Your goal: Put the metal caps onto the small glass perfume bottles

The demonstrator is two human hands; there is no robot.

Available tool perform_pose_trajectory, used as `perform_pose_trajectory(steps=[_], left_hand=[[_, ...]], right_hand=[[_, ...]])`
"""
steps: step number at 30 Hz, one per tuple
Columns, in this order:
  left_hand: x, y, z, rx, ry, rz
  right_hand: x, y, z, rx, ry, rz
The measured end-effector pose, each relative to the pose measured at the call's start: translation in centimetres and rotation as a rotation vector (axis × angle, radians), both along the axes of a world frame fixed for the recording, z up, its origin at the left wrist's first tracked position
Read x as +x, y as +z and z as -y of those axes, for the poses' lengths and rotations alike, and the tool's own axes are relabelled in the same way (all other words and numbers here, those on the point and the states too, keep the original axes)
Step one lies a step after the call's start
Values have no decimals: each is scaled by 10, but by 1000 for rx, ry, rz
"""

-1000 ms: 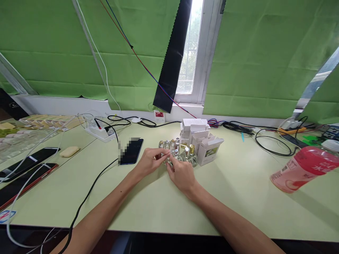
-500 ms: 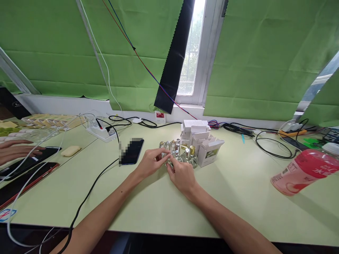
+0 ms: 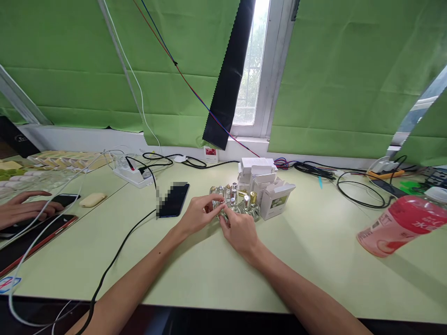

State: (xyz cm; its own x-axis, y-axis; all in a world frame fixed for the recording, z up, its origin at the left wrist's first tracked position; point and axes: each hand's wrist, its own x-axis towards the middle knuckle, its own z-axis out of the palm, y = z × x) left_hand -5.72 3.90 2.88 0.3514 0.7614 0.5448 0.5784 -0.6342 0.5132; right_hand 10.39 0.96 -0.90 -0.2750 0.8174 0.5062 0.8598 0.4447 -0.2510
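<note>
My left hand point(image 3: 200, 212) and my right hand point(image 3: 241, 229) meet at the front of a cluster of small glass bottles point(image 3: 254, 211) with gold and silver caps. Thumb and fingertips of both are drawn together at one spot, closed. Whatever sits between them is hidden by the fingers and the glass behind. A gold-capped bottle point(image 3: 253, 197) stands at the cluster's right side. Right behind and beside the bottles are small white cartons point(image 3: 258, 165), some with open flaps; the nearest carton point(image 3: 278, 201) has a green picture on its front.
A dark phone point(image 3: 176, 200) lies left of my hands. At the far left another person's hand point(image 3: 30, 207) rests over a phone, near a cream oval case point(image 3: 92, 200). Cables and a power strip point(image 3: 131, 174) line the back. A pink bottle point(image 3: 401, 225) is at right.
My two hands hold nearly the same place and pose. At the far left, the other person's hand has shifted lower and its fingers have curled over the phone.
</note>
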Motion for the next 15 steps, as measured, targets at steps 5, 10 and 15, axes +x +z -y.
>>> perform_pose_trajectory(steps=[5, 10, 15], left_hand=[[0, -1, -1, -17, 4, 1], [-1, -1, -1, -11, -17, -2], [0, 3, 2, 0, -55, -18]], right_hand=[[0, 1, 1, -10, -4, 0], [0, 1, 2, -6, -1, -9], [0, 2, 2, -26, 0, -3]])
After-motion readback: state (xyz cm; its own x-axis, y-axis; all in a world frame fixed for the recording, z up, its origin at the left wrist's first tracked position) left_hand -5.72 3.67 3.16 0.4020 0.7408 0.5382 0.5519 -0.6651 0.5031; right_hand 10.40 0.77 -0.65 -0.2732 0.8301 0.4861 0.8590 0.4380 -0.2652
